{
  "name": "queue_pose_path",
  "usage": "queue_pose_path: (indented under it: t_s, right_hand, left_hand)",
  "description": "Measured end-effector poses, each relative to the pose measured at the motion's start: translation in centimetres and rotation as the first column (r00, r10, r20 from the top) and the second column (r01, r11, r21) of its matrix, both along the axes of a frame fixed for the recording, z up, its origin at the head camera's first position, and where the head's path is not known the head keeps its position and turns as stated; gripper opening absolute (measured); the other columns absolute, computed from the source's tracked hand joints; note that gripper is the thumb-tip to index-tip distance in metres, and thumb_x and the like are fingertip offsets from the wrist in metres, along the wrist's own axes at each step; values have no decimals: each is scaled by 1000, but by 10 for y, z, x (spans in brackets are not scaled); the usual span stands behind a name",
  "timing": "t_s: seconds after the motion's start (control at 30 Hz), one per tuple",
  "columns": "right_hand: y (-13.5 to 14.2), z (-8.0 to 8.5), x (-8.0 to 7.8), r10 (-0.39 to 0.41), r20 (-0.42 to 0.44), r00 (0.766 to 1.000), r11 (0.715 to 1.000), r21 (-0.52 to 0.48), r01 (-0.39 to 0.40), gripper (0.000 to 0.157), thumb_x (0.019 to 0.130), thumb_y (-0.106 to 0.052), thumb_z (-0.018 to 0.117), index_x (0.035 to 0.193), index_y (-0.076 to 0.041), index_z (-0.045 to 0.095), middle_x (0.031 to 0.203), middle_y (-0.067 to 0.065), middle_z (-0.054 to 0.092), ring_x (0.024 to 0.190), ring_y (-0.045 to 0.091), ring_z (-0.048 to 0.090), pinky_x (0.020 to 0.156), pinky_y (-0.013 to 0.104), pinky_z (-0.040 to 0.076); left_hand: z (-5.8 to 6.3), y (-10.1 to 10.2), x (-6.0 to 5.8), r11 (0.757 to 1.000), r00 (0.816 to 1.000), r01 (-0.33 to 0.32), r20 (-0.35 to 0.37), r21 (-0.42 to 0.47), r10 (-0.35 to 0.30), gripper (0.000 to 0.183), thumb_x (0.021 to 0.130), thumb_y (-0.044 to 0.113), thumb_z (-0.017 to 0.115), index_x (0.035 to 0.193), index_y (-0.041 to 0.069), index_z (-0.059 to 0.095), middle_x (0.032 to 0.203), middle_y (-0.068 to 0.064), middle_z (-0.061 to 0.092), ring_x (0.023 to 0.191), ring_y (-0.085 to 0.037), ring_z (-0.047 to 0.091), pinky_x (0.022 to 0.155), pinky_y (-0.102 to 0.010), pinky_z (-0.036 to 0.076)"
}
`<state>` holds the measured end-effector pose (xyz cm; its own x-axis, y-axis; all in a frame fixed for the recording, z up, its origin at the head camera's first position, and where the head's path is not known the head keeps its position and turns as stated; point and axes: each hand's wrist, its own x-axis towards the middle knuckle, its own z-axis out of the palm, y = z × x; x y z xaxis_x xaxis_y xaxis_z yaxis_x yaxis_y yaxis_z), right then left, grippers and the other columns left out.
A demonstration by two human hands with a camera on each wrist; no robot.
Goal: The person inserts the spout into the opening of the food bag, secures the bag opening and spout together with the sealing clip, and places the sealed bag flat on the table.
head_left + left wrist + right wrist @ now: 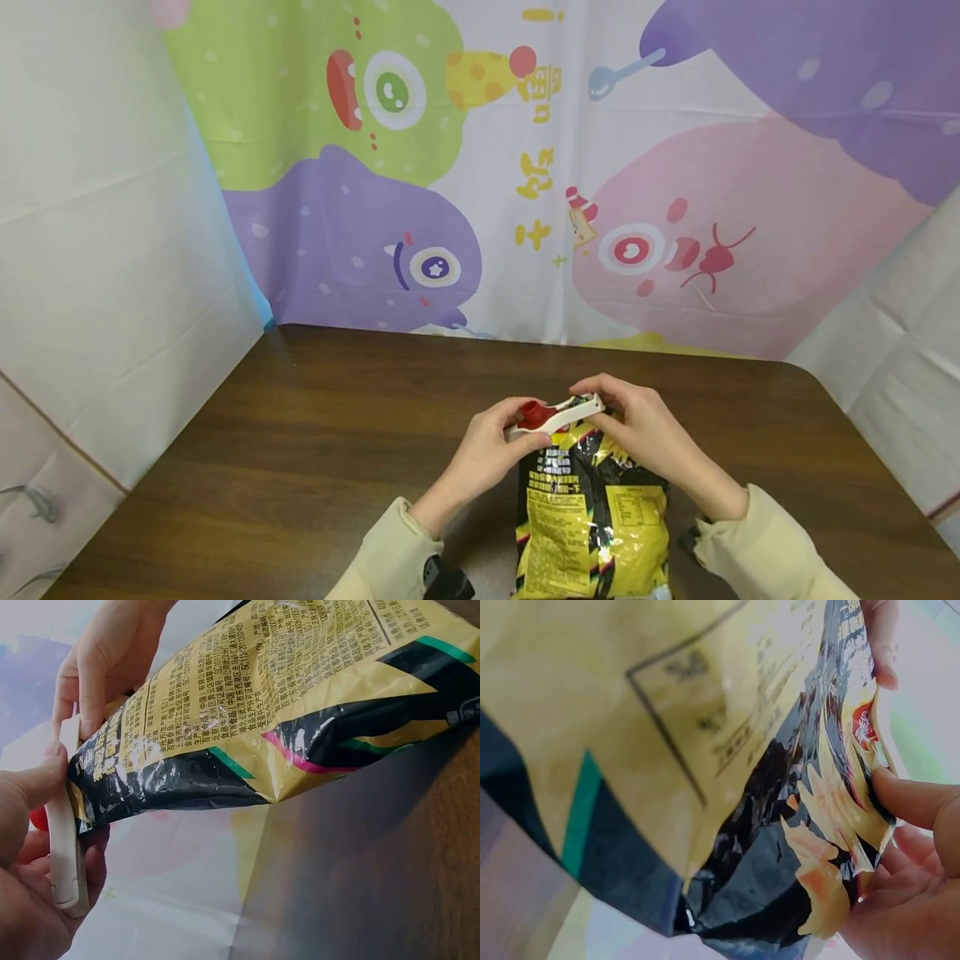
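A black and yellow snack bag with printed text stands up from the table, its top edge between both hands. Across that edge lies a white bag clip with a red round spout. My left hand grips the clip's left end, thumb on the near side and fingers behind. At the bag's top right corner, my right hand pinches the film by the clip's other end. In the right wrist view the right thumb presses the crinkled film, with fingers partly hidden behind it.
The brown wooden table extends around the bag. Behind it hangs a white curtain printed with cartoon monsters, and pale cloth hangs at the left. Dark straps with devices sit at the cream sleeves.
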<state>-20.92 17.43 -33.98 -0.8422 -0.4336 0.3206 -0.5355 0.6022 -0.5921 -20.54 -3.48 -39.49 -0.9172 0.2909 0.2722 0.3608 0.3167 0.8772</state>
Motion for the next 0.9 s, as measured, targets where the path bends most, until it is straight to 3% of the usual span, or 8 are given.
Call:
queue_pose_path:
  t_s: [0.13,0.33,0.47,0.67,0.9]
  right_hand:
    - [2,1,0,-2,-16,1000,1000,21,2,28,84,-7,64,111,-14,58,97,3,65,61,7,54,48,23,43]
    - [6,2,1,-21,-17,1000,1000,3,21,27,85,-22,64,110,-14,58,100,-2,63,87,12,61,69,28,50]
    - [7,0,1,-81,35,996,994,-64,83,23,85,-30,62,102,-13,61,91,-2,63,79,10,61,64,25,49]
    - [5,-4,1,-105,123,987,981,-153,123,21,86,-30,62,98,-12,62,80,2,62,64,10,57,51,25,45]
    - [4,-9,1,-95,118,989,966,-228,120,18,87,-26,61,98,-12,62,78,3,61,58,11,53,48,25,43]
  left_hand:
    - [0,1,0,1000,1000,-3,1,10,3,40,79,32,68,114,17,60,101,0,65,82,-8,59,68,-22,47]
    - [0,1,0,1000,1000,-16,-6,6,16,39,79,33,68,113,16,60,99,0,65,81,-8,59,68,-21,47]
    - [0,2,1,1000,1000,-19,-14,11,19,38,79,33,68,112,16,60,99,1,65,82,-8,59,69,-21,47]
    - [0,2,2,999,1000,-20,-21,26,21,40,79,32,68,113,13,60,99,1,65,84,-9,59,69,-21,47]
    - [30,5,20,999,1000,-31,4,25,31,35,82,16,66,113,4,59,101,-8,64,88,-18,60,71,-22,47]
